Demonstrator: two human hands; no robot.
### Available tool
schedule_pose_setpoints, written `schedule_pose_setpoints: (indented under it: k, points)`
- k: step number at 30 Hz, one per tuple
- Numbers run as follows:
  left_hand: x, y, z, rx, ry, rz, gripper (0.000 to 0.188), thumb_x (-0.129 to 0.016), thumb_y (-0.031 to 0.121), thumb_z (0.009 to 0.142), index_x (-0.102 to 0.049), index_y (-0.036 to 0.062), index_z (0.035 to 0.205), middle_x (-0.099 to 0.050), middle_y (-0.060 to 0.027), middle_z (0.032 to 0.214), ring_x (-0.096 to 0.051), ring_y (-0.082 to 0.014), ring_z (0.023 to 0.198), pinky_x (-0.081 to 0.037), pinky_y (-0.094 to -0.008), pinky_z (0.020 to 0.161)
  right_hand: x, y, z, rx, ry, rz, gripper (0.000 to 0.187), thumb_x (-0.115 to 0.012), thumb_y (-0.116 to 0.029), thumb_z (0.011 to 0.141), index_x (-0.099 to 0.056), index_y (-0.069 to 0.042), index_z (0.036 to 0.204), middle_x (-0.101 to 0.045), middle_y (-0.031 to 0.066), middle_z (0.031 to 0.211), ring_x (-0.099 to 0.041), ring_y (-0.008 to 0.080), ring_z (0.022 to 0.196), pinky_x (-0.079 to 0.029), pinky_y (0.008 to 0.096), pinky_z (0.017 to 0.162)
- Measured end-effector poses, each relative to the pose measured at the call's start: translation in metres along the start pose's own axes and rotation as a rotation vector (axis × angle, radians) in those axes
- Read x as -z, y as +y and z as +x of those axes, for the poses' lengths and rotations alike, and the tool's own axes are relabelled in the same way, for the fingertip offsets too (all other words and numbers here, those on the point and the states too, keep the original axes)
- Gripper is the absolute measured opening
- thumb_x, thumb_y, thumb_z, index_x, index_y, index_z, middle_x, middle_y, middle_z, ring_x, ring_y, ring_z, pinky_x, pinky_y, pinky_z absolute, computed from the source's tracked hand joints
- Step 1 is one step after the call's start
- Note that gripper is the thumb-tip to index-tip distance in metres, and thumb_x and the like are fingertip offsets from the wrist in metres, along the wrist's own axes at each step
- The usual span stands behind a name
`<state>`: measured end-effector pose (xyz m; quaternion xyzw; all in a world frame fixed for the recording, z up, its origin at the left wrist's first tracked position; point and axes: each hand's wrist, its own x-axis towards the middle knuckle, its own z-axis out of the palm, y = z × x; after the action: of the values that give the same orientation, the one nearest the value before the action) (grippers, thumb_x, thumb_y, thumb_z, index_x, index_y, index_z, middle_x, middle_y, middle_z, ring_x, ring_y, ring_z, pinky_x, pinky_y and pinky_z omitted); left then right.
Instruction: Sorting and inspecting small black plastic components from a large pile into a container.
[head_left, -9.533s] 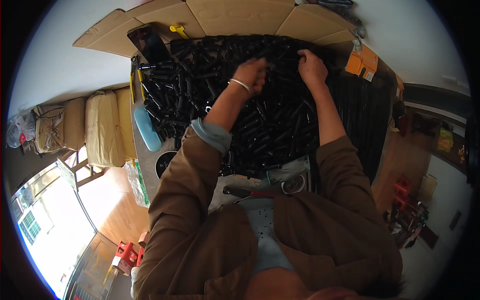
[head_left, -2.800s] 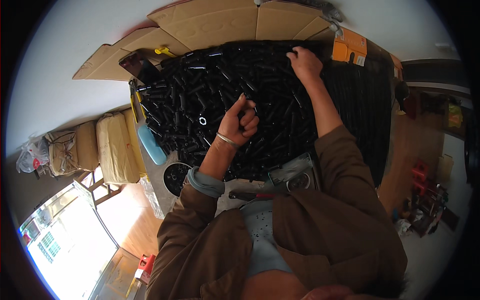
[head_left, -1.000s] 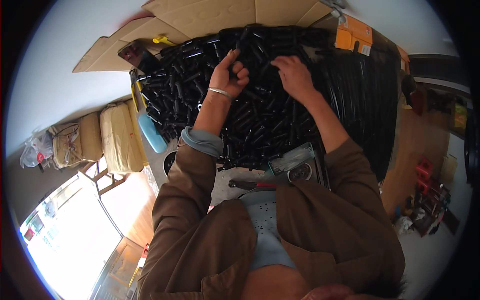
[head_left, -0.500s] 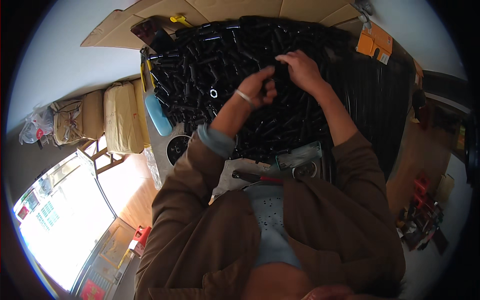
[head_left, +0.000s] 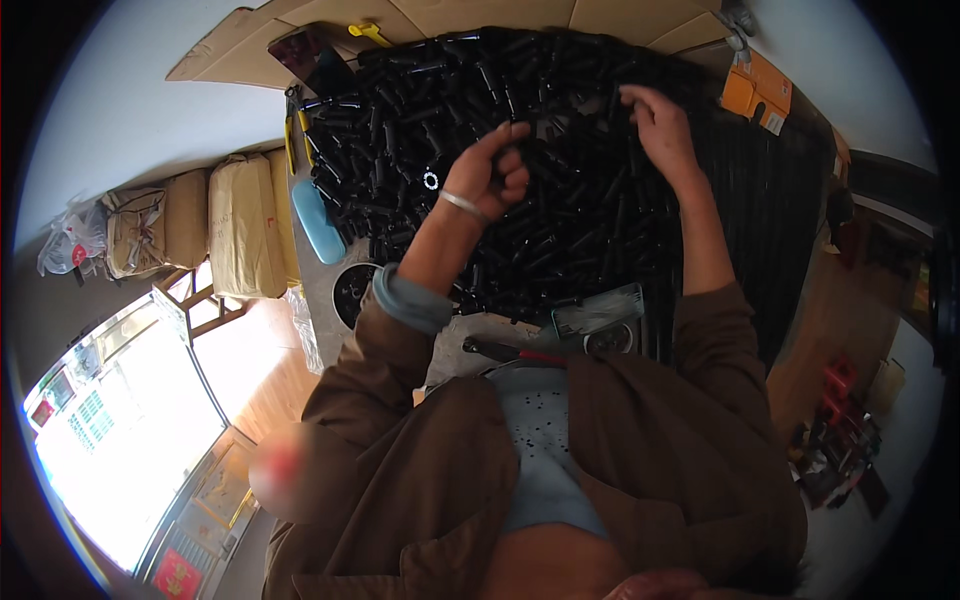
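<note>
A wide heap of short black tube-shaped parts (head_left: 560, 240) covers the table in front of me. My left hand (head_left: 488, 178), with a pale bracelet at its wrist, is over the middle of the heap with its fingers curled in. Thumb and forefinger come together there, and anything between them is lost against the black parts. Farther right, my right hand (head_left: 662, 128) is over the far side of the heap, its fingers bent toward the thumb. Whatever they grip is too dark to make out. The two hands are apart.
A teal case (head_left: 318, 222), yellow-handled pliers (head_left: 290, 140) and a round dish (head_left: 353, 290) lie left of the heap. Nearer me are a clear teal-edged tray (head_left: 598, 312) and a red-handled tool (head_left: 500, 350). Black sheeting (head_left: 750, 220) and an orange box (head_left: 757, 92) are at right.
My hands have moved apart: the left went left and slightly nearer me, the right went to the right and a little farther away. A blurred shape now shows by my left elbow.
</note>
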<state>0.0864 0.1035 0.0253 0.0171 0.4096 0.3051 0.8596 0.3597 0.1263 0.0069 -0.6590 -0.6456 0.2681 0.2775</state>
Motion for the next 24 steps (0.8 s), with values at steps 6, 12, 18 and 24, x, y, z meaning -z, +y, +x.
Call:
schedule_pose_setpoints:
  k: [6, 12, 18, 24]
  points:
    - [0.027, -0.04, -0.062, 0.127, -0.052, 0.022, 0.031, -0.047, 0.031, 0.098, -0.053, 0.0072, 0.116, -0.029, 0.0045, 0.058, -0.03, -0.0086, 0.048, -0.022, -0.0217, 0.041, -0.003, -0.042, -0.058, -0.178, -0.266, 0.119, 0.023, -0.053, -0.006, 0.093, -0.064, -0.008, 0.113, -0.067, 0.0069, 0.096, -0.061, 0.0122, 0.073, -0.05, 0.0247, 0.067]
    - [0.031, -0.041, -0.065, 0.132, -0.038, 0.0, 0.034, -0.047, 0.032, 0.097, -0.053, 0.0048, 0.116, -0.03, 0.0038, 0.058, -0.032, -0.0091, 0.048, -0.021, -0.0215, 0.041, -0.018, -0.024, -0.039, 0.123, 0.028, -0.221, 0.02, -0.059, -0.011, 0.089, -0.066, -0.011, 0.107, -0.067, 0.0056, 0.095, -0.066, 0.0197, 0.081, -0.051, 0.0306, 0.069]
    - [0.004, -0.044, -0.051, 0.141, -0.277, -0.121, 0.04, -0.044, 0.035, 0.098, -0.052, 0.003, 0.12, -0.049, -0.0021, 0.068, -0.051, -0.0182, 0.063, -0.041, -0.0289, 0.053, -0.048, -0.006, 0.0, 0.159, -0.125, -0.583, 0.019, -0.059, -0.011, 0.084, -0.067, -0.013, 0.101, -0.065, 0.0073, 0.093, -0.065, 0.0279, 0.081, -0.053, 0.0371, 0.07]
    - [0.019, -0.052, -0.027, 0.062, -0.425, -0.49, 0.047, -0.04, 0.037, 0.098, -0.046, 0.0021, 0.128, -0.05, -0.0161, 0.13, -0.044, -0.0373, 0.125, -0.036, -0.0498, 0.105, -0.042, -0.01, 0.004, 0.122, -0.15, -0.558, 0.021, -0.059, -0.013, 0.083, -0.066, -0.013, 0.102, -0.065, 0.0097, 0.097, -0.065, 0.0293, 0.087, -0.052, 0.0379, 0.072]
